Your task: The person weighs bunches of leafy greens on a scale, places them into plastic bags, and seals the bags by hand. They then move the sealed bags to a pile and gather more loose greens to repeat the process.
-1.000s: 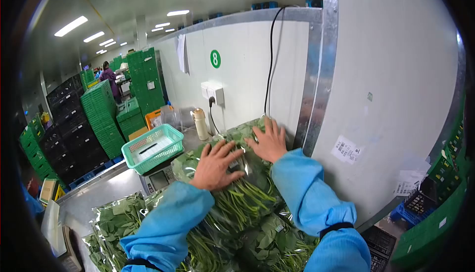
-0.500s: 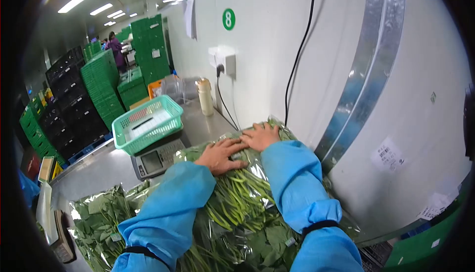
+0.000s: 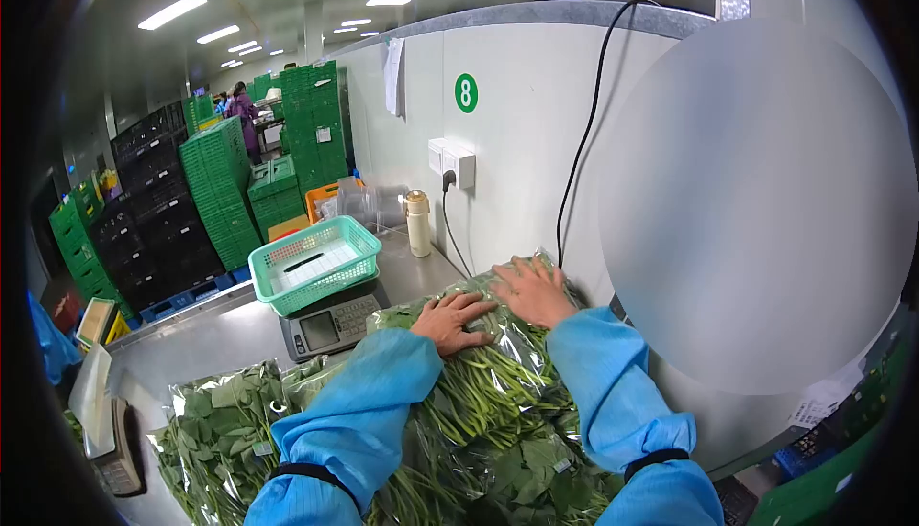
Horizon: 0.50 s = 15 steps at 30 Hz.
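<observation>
So from my seat the biggest thing in view is the white wall [image 3: 522,162] on the far side, then the steel table [image 3: 187,349] running off to the left. Piled on its near side are clear bags of leafy greens, and the one I'm on, the bagged greens [image 3: 498,397], lies under both hands, leaf end far, stems toward me. Both arms reach in from the near edge in blue sleeves, elbows bent, left one slanting far and right, right one slanting far and left. A mint basket [image 3: 330,287] sits on the scale [image 3: 335,327], just left of that bag. Now the hands: my left hand [image 3: 453,322] is palm down on the plastic, fingers spread, thumb out to the right. My right hand [image 3: 536,293] lies flat just beside it, a bit farther off, fingers fanned too. Neither one's gripping anything. Smaller stuff: a cream flask [image 3: 418,224] by the wall and a black pen [image 3: 303,263] in the basket.
</observation>
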### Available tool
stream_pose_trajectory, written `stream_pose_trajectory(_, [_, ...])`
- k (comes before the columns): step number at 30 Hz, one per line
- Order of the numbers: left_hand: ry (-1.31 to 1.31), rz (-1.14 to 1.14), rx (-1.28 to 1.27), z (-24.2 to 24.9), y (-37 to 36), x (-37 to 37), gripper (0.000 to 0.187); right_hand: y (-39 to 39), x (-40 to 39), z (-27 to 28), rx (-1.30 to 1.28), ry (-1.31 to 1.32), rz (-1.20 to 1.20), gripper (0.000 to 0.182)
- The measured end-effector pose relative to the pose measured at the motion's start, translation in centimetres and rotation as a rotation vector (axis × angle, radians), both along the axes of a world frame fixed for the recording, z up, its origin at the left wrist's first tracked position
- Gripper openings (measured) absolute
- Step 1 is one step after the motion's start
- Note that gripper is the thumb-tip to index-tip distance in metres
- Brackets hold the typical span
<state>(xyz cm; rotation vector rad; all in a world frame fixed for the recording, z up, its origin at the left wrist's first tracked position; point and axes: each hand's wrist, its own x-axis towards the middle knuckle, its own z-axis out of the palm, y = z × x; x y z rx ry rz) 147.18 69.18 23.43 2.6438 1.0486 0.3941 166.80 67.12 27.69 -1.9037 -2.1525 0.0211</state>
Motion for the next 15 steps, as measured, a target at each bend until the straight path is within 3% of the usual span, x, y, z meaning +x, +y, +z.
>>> stream_pose_trajectory(2, [-0.007,0.001,0.009,-0.2,0.1,0.3,0.067,-0.7,-0.2,-0.4,-0.047,0.014,0.001,0.055])
stream_pose_trajectory(6, [0.038,0.042,-0.030,-1.4,0.7,0.4,0.070,0.7,-0.2,-6.8,-0.091,-0.052,-0.109,0.054])
stream_pose_trajectory(9, [0.079,0.023,-0.071,-1.9,1.9,0.9,0.072,1.1,0.0,-5.1,-0.200,-0.126,-0.122,0.053])
stream_pose_trajectory(15, [0.034,0.086,0.211,6.2,-2.0,-3.5,0.075,0.8,-0.3,-1.3,-0.266,-0.094,-0.119,0.052])
